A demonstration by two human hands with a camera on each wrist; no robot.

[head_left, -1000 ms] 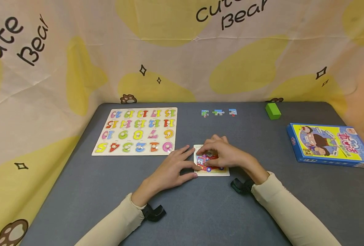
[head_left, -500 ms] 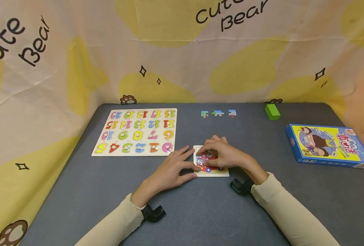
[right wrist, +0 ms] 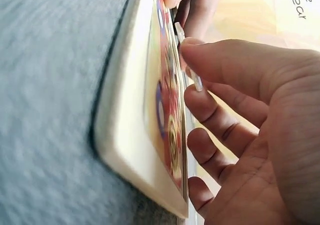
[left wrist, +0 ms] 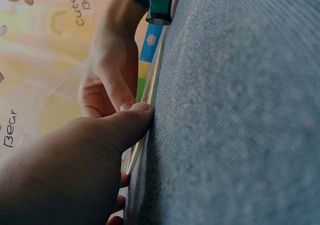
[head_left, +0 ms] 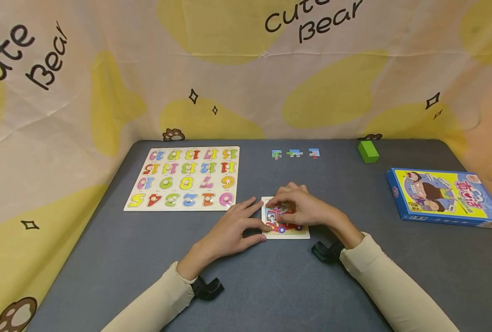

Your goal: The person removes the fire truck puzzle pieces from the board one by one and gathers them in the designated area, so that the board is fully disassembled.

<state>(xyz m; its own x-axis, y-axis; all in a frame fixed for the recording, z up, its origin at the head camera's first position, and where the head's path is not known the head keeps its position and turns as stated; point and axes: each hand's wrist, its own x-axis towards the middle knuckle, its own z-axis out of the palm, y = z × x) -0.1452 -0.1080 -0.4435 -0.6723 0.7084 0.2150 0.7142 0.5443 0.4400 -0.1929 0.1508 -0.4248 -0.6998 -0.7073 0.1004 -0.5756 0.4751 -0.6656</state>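
While your left hand point(head_left: 228, 230) rests on the left side of the small puzzle board point(head_left: 293, 235) with its fingers spread, your right hand point(head_left: 306, 207) pinches a thin puzzle piece point(right wrist: 196, 80) between thumb and fingers. You hold that piece tipped up over the board's red truck picture, and it is hard to tell if it touches the picture. The board lies flat on the gray worktop point(head_left: 246, 299), right in front of you. Behind it, three loose pieces point(head_left: 294, 153) sit in a row, apart from each other. A big number board point(head_left: 196, 183) lies to the left, near your left hand. Over to the right are a green block point(head_left: 368, 152) and, closer to you, a blue and yellow box point(head_left: 447, 196).
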